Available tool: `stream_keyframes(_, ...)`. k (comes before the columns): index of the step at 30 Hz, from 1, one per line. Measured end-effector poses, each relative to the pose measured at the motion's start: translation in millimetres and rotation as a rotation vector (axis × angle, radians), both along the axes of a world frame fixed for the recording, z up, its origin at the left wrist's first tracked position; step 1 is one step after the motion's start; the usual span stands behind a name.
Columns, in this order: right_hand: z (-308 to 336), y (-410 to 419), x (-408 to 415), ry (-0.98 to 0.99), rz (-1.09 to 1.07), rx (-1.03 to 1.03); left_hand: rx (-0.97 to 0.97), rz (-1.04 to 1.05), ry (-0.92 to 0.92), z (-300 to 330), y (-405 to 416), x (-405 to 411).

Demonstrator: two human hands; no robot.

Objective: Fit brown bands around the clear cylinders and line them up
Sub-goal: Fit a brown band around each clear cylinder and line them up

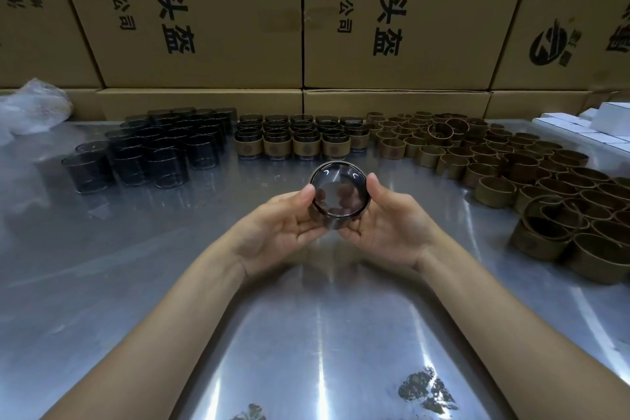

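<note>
Both hands are cupping one clear cylinder between them above the steel table, its open mouth tilting up toward the camera. The left hand is curling round the cylinder's left wall, thumb lying along the rim and fingers wrapping underneath; the right hand is doing the same on the right wall, thumb tip resting against the rim's upper right edge. The cylinder is sitting between the two thumbs, with the curled fingers showing dimly through its glass base. A dark strip is circling its lower wall, but whether that is a brown band I cannot tell. Just beyond the held cylinder, a block of banded cylinders is standing in tidy rows, each wearing a brown band round its lower half. To the left of that block, touching its edge, bare clear cylinders are standing in a looser cluster. To the right of the block, loose brown bands are lying as open rings, spreading toward the near right of the table. Behind the block, printed cardboard boxes are stacked like a wall. Far left of it a crumpled plastic bag is lying, and far right white boxes are sitting.
</note>
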State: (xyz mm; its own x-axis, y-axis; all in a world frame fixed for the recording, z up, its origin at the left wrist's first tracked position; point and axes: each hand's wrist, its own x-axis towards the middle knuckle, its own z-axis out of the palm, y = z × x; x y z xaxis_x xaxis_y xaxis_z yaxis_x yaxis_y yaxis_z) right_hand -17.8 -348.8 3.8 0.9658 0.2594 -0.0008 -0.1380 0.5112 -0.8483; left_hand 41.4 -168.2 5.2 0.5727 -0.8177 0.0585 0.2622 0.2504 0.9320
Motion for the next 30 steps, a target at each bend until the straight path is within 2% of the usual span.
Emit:
stream_keyframes(6,1.8,2.3,-2.2,-0.137,0.025,0.013,-0.071,-0.026,-0.075,-2.0,-4.8,-2.2)
stream_keyframes(11,6.8,6.0,-3.5,-0.072,-0.07,-0.034,-0.072,0.0,-0.063,2.2,1.1,0.6)
stream_keyframes(13,8.9,14.8,-1.5,-0.049,-0.259,-0.195,0.024,0.089,-0.07,7.4,-1.0,-1.5)
stream_keyframes(15,10.0,28.9,0.2,-0.076,-0.519,-0.36,0.148,0.269,-0.156,9.9,-10.6,-6.6)
stream_keyframes(17,8.0,39.1,0.6,-0.137,-0.709,-0.388,0.16,0.427,-0.231,11.4,-23.1,-16.8)
stream_keyframes(19,7.3,43.7,0.3,-0.163,-0.788,-0.332,0.119,0.548,-0.318,7.9,-32.4,-23.8)
stream_keyframes(21,8.1,45.3,-0.3,-0.18,-0.786,-0.296,0.09,0.646,-0.38,4.1,-36.4,-27.3)
stream_keyframes(24,7.6,49.2,-0.7,-0.186,-0.718,-0.311,0.067,0.748,-0.36,0.2,-38.9,-27.4)
stream_keyframes(30,11.3,52.2,-2.2,-0.178,-0.691,-0.348,0.04,0.742,-0.354,-1.4,-38.7,-27.4)
